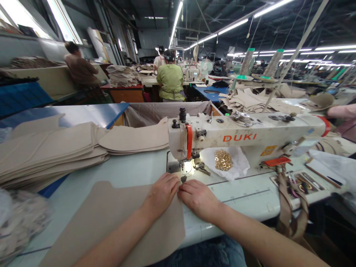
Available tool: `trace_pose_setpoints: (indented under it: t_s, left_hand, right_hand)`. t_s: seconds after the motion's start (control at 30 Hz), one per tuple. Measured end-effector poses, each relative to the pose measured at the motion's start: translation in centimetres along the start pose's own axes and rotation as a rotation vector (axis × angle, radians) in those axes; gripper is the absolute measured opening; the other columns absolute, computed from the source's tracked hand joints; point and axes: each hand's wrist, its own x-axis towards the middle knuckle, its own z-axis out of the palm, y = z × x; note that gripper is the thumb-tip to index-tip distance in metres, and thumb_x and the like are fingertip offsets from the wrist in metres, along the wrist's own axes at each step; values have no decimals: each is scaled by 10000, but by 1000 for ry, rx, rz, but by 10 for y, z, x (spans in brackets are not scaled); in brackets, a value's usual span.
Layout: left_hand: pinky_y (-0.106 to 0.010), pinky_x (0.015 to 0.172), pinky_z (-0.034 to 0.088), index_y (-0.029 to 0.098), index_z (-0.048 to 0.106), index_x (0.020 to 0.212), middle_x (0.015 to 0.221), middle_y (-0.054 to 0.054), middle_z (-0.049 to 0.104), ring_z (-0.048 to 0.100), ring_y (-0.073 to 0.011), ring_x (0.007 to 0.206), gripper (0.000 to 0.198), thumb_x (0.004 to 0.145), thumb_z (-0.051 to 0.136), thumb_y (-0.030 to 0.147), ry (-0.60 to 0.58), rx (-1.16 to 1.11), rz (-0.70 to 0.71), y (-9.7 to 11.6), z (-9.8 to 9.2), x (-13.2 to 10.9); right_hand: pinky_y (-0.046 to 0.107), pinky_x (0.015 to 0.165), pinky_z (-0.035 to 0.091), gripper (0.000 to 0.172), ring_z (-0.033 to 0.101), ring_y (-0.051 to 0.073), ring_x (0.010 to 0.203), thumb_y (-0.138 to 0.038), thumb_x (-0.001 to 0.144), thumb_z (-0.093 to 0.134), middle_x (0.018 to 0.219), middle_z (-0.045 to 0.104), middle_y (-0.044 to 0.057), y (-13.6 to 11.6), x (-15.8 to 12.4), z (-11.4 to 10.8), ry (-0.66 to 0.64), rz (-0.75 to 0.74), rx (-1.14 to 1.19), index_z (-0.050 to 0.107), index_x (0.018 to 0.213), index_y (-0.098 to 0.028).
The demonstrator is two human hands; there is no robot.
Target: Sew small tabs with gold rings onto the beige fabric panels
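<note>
A large beige panel [133,230] of fabric or leather lies on the sewing machine's table, one corner near the needle area. My left hand [164,191] rests on that corner, fingers bent and pressed together at its edge. Close beside it, my right hand [198,198] is closed, its fingertips meeting the panel's right edge; whatever they pinch is hidden. Just beyond the fingertips shows a small dark piece [183,179]. The white sewing machine [211,133] stands over this spot, its presser foot [183,164] lit by a lamp.
Stacked beige panels [50,148] lie left of the machine. Gold metal fittings [223,160] sit on white wrapping [240,163] under its arm. Brown straps [285,200] hang beside a tool tray [308,183]. A plastic bag [25,218] is at lower left. A co-worker in green [170,79] sits ahead.
</note>
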Motion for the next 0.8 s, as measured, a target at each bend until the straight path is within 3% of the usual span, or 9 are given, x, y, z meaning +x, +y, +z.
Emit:
trace_pose_setpoints:
  t_s: [0.57,0.8]
  left_hand:
    - [-311,734,514,175,580,822,825,-35,650,580,-168,785,174,899,429,134,31,-93,-44,1,-2,-3]
    - [-323,748,522,176,596,845,839,-37,664,594,-173,799,185,902,425,137,50,-67,-41,-9,11,14]
  right_hand:
    - [323,820,457,81,544,200,889,-173,876,556,938,641,74,5,8,-1,0,5,-92,619,909,-134]
    - [319,805,445,60,558,198,906,-195,868,579,946,652,59,27,14,-3,-39,15,-123,610,887,-147]
